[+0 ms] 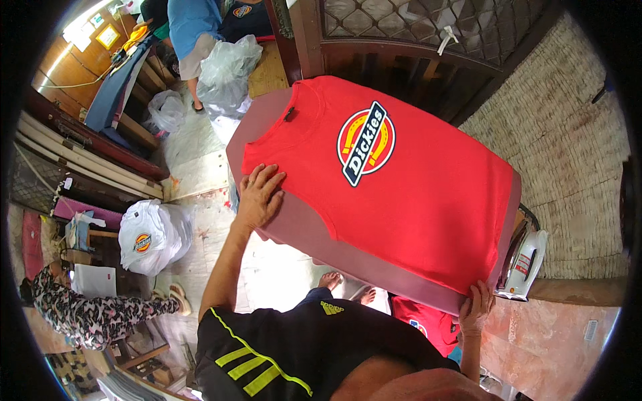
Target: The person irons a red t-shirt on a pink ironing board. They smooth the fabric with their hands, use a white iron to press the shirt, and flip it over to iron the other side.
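Observation:
A red sleeveless shirt (428,194) with a round yellow, white and dark printed emblem (366,144) lies spread face up on a mauve padded ironing board (304,244). Its neckline is at the left and its hem at the right. My left hand (261,197) rests on the shirt's near shoulder, fingers stretched out and a little apart. At the near hem corner, my right hand (476,309) has its fingers bent over the cloth and grips the edge. An iron (523,267) with a white and red body stands just beyond the hem, at the board's right end.
More red cloth (431,325) hangs below the board's near edge. On the floor at left sits a bundle of white shirts (155,237). A person in patterned clothes (100,304) is at lower left, another in blue (194,27) stands behind plastic bags (231,70). A mesh gate (428,27) borders the far side.

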A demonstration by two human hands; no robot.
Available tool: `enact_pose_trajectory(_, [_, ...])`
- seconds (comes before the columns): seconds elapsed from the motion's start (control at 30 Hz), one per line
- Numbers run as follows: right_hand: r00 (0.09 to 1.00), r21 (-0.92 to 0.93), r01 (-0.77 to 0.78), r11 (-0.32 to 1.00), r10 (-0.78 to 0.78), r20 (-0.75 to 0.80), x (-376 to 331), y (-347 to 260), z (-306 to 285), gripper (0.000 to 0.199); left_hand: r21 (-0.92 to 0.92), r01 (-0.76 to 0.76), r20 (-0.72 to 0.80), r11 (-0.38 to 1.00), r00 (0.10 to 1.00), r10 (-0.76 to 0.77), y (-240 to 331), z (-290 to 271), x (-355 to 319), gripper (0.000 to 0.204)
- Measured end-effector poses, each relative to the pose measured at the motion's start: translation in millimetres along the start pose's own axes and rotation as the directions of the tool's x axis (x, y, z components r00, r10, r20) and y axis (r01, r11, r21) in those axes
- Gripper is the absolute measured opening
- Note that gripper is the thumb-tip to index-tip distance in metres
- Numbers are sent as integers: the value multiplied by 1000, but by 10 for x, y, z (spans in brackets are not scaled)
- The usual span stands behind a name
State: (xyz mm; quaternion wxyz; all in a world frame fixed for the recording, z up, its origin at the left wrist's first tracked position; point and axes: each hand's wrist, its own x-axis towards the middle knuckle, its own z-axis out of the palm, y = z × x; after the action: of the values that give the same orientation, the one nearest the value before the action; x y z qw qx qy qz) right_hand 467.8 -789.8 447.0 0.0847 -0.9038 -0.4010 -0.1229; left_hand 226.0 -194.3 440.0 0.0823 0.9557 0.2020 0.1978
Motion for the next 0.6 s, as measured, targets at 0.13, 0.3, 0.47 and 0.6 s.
enact_pose_trajectory(0.13, [996,-35,38,999,-40,-77,-17,126,204,36,-180,-120,16,976,992,125,-580,66,197,42])
enact_pose_trajectory(0.3, [973,-97,111,989,-128,-192,-87,347,292,33,-45,-182,-38,982,983,180,-558,18,239,37])
enact_pose_trajectory(0.47, [999,-49,-14,999,11,-49,183,230,-118,23,215,-208,-39,954,974,222,-684,19,240,35])
enact_pose_trajectory(0.6, [997,-67,-20,998,14,-82,330,221,-377,20,205,-274,-43,940,956,289,-801,-46,277,34])
